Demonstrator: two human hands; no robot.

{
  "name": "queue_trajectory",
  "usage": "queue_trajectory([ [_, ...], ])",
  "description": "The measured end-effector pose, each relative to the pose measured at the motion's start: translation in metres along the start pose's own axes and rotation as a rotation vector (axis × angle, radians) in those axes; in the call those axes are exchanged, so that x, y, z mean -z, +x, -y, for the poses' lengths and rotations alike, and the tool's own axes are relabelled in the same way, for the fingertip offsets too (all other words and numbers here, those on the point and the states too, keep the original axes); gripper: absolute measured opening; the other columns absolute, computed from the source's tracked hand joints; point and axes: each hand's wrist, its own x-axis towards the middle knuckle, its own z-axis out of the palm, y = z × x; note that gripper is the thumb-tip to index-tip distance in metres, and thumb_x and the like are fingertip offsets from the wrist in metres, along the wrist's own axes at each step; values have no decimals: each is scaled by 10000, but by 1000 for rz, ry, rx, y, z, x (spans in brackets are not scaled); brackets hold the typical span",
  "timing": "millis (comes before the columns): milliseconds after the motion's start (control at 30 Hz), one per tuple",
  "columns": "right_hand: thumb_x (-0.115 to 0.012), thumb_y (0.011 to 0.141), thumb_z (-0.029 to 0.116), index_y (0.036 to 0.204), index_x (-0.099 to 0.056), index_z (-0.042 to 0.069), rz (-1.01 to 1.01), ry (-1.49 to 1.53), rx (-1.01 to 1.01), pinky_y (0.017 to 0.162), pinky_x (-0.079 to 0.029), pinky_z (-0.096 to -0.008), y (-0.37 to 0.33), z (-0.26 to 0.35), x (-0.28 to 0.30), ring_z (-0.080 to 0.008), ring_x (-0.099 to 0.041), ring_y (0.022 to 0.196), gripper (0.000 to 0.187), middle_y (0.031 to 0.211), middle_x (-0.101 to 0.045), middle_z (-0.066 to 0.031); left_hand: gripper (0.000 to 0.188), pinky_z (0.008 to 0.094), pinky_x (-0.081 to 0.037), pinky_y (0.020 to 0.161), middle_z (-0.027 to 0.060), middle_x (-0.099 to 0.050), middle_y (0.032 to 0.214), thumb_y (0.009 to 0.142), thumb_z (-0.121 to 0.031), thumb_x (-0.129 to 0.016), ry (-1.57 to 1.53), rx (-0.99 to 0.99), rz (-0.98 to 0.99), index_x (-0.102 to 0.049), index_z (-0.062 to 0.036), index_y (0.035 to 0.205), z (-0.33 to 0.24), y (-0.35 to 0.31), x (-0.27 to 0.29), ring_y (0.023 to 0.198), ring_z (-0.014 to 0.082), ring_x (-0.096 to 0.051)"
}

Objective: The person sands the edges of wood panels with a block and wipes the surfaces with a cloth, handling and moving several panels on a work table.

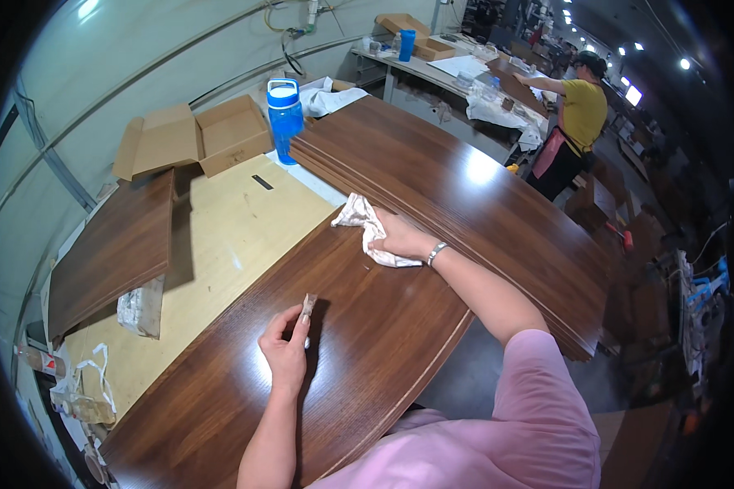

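A dark brown wood-grain panel [367, 306] lies before me with a curved front edge. My right hand [406, 236] presses a crumpled white cloth [369, 228] against its far part, the fingers partly hidden by the fabric. Above the middle of the same panel, my left hand [286, 341] pinches a small thin beige-brown piece [309, 305] upright between thumb and fingers. Its exact kind is too small to make out. Beyond my right hand lies a stack of similar brown panels [465, 191].
On the pale board [245, 220] at left sit a small dark strip [262, 182] and a tilted brown panel [118, 244] propped on a white wrapped block [141, 308]. Behind are a blue bottle [285, 122] and an open cardboard box [232, 134]. A co-worker [581, 110] stands at another table.
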Motion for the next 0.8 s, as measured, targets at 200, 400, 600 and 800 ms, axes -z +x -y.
queue_trajectory([
  [200,-701,855,167,1073,-627,-51,-232,-58,-169,851,-505,-430,29,11,-7,-389,-672,954,318,979,-694,-261,174,273,-493,718,69,-675,851,863,-33,-705,90,-61,12,-725,22,1026,-5,1,0,768,135,-623],
  [400,-684,858,145,1005,-638,-48,-338,-119,-143,910,-494,-487,85,2,-21,-447,-633,1022,247,1033,-677,-282,173,274,-486,705,66,-667,836,861,-33,-707,82,-39,10,-725,23,1024,-5,1,0,758,133,-615],
  [600,-662,876,157,1113,-644,-67,-299,29,-273,945,-490,-457,101,4,-22,-422,-627,1078,327,1106,-668,-287,171,263,-487,694,65,-668,834,862,-27,-708,52,-32,-15,-723,26,1024,0,2,4,753,126,-618],
  [800,-638,927,176,1073,-653,-70,-312,207,-285,856,-507,-397,94,-28,-21,-307,-680,939,287,989,-714,-201,173,259,-492,695,61,-674,845,863,-21,-707,43,-26,-6,-722,24,1030,-3,3,0,756,118,-624],
])
